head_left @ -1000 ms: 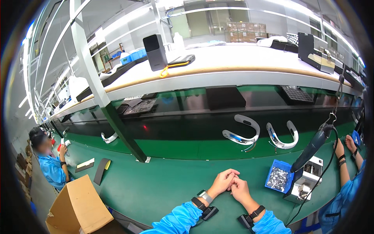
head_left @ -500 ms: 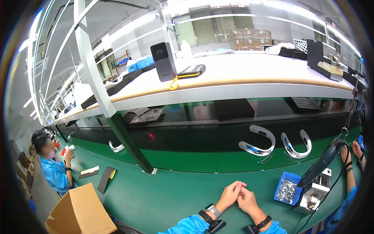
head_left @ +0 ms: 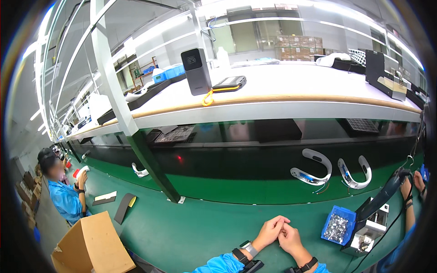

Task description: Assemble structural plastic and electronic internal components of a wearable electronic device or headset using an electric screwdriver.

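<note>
My left hand (head_left: 270, 231) and my right hand (head_left: 290, 239) rest together over the green bench top (head_left: 218, 223), fingers curled in and touching each other. No object shows in either one, though the space between the fingers is hidden. To their right stands a blue tray (head_left: 329, 230) heaped with small shiny metal parts. Beside it sits a small metal-and-black machine (head_left: 364, 241). A dark hand-held power tool, which looks like an electric screwdriver (head_left: 381, 194), hangs from a hook above that machine. Neither hand touches these things.
Two white U-shaped pieces (head_left: 328, 170) with wires lie on the dark strip beyond the bench; another white curved piece (head_left: 140, 171) lies farther left. A post (head_left: 152, 159) and an open cardboard box (head_left: 98, 243) stand left. Co-workers sit at left (head_left: 63, 195) and right (head_left: 407, 195).
The whole view has shifted slightly. The two white U-shaped pieces lie a little farther right, closer to the hanging tool. My hands keep the same pose.
</note>
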{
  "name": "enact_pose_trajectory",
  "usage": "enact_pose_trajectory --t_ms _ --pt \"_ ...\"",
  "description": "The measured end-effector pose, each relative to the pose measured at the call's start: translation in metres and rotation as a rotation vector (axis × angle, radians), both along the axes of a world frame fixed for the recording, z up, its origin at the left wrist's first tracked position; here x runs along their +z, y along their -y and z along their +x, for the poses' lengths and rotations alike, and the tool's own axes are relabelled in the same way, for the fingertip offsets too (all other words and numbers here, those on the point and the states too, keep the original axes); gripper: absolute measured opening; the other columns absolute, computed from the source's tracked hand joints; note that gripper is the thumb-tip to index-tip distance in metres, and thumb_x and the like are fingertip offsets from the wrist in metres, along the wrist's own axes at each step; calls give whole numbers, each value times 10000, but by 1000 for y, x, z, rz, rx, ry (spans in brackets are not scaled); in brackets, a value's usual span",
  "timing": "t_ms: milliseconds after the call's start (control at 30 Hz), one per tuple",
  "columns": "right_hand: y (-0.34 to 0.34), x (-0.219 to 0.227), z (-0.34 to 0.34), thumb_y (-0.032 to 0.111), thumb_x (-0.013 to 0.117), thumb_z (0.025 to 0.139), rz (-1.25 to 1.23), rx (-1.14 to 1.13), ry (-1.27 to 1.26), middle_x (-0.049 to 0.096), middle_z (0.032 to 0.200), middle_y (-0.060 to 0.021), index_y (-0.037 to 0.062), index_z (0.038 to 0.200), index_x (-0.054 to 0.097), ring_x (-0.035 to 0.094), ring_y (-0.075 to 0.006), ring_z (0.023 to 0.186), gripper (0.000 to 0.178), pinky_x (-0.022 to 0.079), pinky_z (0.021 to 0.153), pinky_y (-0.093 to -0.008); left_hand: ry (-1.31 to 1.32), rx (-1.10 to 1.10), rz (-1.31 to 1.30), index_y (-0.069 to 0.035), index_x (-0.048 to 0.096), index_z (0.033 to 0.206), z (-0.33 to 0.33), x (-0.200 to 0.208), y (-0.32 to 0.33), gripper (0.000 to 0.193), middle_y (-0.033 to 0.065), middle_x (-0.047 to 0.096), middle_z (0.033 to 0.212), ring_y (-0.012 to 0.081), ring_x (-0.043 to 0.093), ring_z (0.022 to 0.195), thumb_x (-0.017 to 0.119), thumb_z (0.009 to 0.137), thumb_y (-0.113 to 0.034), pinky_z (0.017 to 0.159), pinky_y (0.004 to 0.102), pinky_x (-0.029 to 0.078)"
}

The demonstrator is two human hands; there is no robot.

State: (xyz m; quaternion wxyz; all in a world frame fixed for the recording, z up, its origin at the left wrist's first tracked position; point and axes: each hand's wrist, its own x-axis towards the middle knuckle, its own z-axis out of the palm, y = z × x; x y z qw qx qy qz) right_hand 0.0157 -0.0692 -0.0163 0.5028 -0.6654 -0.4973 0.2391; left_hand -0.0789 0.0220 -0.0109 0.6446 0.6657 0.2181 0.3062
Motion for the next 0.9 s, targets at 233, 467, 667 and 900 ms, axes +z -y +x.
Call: enact_pose_trajectory --t_ms 233,467,667,900 --pt "2 10 -7 -32 497 896 -6 22 -85 689 756 -61 -25 1028 630 612 -98 532 188 494 442 -262 -21 -2 -10 -9 655 1063 -6 2 1 284 31 673 852 70 620 777 448 1045 -202 726 235 522" --pt "1 0 -5 -29 503 890 -15 -8 -87 676 736 -54 -24 1026 631 609 -94 530 187 492 438 -257 -14 -11 2 -10 656 1064 -6 1 1 278 29 678 844 76 630 762 444 1041 -189 716 240 527" --pt "-1 13 -9 -42 488 889 14 24 -60 684 744 -62 -25 1025 630 605 -99 518 197 486 435 -261 -31 0 19 -12 656 1060 -9 4 -1 276 29 682 834 76 634 750 449 1038 -192 706 241 529" --pt "1 13 -10 -45 483 890 4 29 -85 690 758 -65 -27 1035 625 602 -96 527 204 482 434 -257 -23 5 26 -10 656 1056 -6 -3 -1 289 30 685 835 75 636 749 442 1044 -204 702 237 527"
